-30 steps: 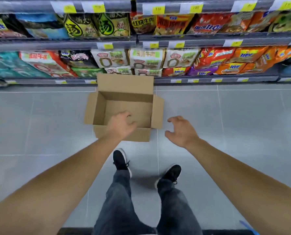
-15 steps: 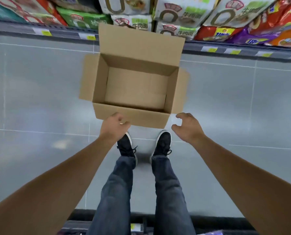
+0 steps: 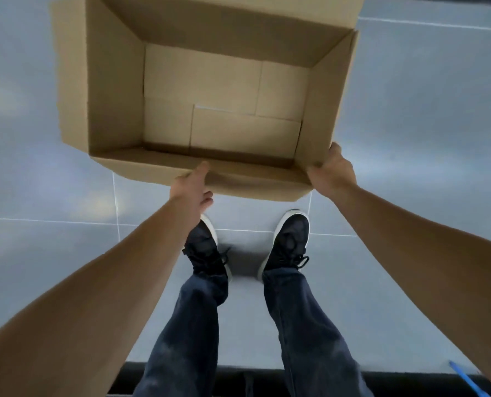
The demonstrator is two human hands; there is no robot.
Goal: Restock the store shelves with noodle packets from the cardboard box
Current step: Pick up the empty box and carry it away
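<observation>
Grey floor (image 3: 410, 124); unmarked cardboard box (image 3: 112, 90), hands gripping.

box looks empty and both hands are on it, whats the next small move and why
Probably lift the cardboard box off the floor to take it away. Its bottom shows bare, with no packets, the left hand grips the near flap and the right hand grips the near right corner, so both holds look set.

Place: an indoor, commercial-looking floor — no shelving or goods are in view to confirm a shop.
Floor (image 3: 410, 138): large glossy grey tiles, thin pale grout lines, soft reflections of overhead light.
Box (image 3: 112, 81): plain brown shipping carton, flaps open — stockroom-style packaging.
Near edge: a dark strip (image 3: 381, 382) runs along the bottom.
</observation>
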